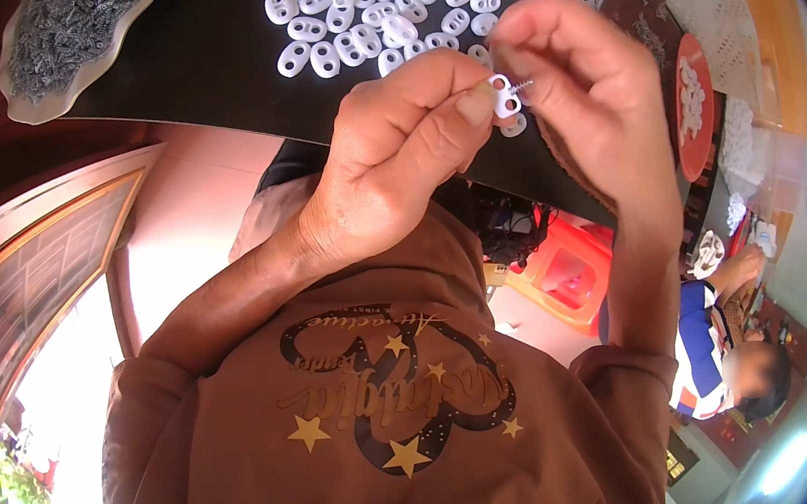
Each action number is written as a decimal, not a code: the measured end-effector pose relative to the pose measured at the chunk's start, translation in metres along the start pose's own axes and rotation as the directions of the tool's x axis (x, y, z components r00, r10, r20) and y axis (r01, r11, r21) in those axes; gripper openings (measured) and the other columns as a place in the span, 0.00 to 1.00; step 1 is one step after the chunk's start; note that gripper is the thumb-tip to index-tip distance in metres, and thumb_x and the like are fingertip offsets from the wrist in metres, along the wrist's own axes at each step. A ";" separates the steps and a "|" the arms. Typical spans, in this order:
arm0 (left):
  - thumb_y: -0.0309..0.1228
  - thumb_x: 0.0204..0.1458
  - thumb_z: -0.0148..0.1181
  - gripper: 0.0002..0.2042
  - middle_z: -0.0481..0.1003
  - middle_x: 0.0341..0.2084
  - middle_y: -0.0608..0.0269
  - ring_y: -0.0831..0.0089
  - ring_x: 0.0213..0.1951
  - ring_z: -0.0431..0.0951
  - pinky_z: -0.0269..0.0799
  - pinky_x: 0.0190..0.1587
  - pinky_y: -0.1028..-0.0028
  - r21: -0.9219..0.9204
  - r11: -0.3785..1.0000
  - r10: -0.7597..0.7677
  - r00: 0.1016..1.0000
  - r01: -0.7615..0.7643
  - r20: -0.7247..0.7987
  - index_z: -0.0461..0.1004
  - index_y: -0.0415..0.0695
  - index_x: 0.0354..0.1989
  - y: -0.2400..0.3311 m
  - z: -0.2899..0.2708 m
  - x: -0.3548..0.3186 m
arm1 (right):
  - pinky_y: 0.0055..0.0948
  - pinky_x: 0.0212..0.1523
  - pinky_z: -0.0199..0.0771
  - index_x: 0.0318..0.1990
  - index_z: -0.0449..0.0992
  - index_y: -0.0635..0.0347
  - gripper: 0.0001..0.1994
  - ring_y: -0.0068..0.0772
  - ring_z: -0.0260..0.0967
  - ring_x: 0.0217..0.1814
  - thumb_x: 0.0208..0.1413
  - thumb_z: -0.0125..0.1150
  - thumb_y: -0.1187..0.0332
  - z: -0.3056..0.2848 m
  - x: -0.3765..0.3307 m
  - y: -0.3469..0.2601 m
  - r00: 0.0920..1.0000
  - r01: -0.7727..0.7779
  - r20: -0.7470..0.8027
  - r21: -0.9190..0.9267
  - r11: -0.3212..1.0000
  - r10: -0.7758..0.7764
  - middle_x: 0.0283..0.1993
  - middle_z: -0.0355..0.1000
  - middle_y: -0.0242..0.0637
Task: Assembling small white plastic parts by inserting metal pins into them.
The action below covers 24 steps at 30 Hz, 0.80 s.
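My left hand [402,156] pinches a small white plastic cord lock [505,95] with two round holes between thumb and forefinger. From its right side a thin metal spring [522,85] sticks out toward my other hand. Close by on the right, my right hand [590,88] has its thumb and forefinger curled in toward each other, their tips slightly blurred; whatever lies between them is hidden. The spring's free end is next to the right thumb. Beyond both hands, a heap of similar white two-hole pieces [367,40] spreads over the dark tabletop [202,85].
A pale wavy-edged tray [53,106] full of metal springs sits at the far left. On the right is a red plate [710,149] with white pieces. Below the table edge stands a red plastic stool [585,290]. Another person [702,346] is at the lower right.
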State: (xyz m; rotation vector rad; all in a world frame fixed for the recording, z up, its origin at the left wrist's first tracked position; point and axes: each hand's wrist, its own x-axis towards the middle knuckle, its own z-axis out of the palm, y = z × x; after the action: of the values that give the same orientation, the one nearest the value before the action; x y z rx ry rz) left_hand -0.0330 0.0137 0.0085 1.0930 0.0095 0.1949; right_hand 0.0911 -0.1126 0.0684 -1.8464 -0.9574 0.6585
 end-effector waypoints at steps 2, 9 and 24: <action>0.34 0.63 0.43 0.12 0.64 0.19 0.69 0.83 0.20 0.59 0.54 0.23 0.82 -0.053 0.998 -0.027 1.000 0.027 0.014 0.69 0.37 0.39 0.000 -0.001 0.000 | 0.16 0.34 0.65 0.45 0.70 0.68 0.09 0.15 0.65 0.34 0.58 0.53 0.75 0.013 -0.007 0.002 0.999 0.034 -0.014 0.095 0.995 -0.033 0.35 0.70 0.30; 0.34 0.62 0.42 0.13 0.66 0.19 0.65 0.81 0.19 0.60 0.54 0.22 0.82 -0.201 0.978 -0.062 0.998 0.057 -0.019 0.69 0.37 0.38 0.002 -0.003 0.000 | 0.13 0.24 0.58 0.49 0.70 0.69 0.13 0.14 0.60 0.25 0.58 0.54 0.74 0.017 -0.018 0.001 0.999 0.037 -0.011 0.179 0.983 -0.036 0.32 0.70 0.30; 0.31 0.61 0.45 0.10 0.65 0.19 0.66 0.83 0.19 0.59 0.54 0.22 0.82 -0.124 0.983 -0.128 0.990 0.134 0.052 0.68 0.38 0.33 0.007 -0.002 0.005 | 0.14 0.25 0.54 0.33 0.73 0.66 0.10 0.11 0.55 0.25 0.59 0.55 0.67 -0.016 -0.024 -0.006 0.972 -0.233 0.054 0.279 0.932 0.227 0.24 0.64 0.23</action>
State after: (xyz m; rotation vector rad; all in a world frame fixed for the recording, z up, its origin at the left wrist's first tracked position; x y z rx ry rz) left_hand -0.0299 0.0196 0.0140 0.9659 0.0290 0.0518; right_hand 0.0886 -0.1386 0.0815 -1.7085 -0.6248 0.9099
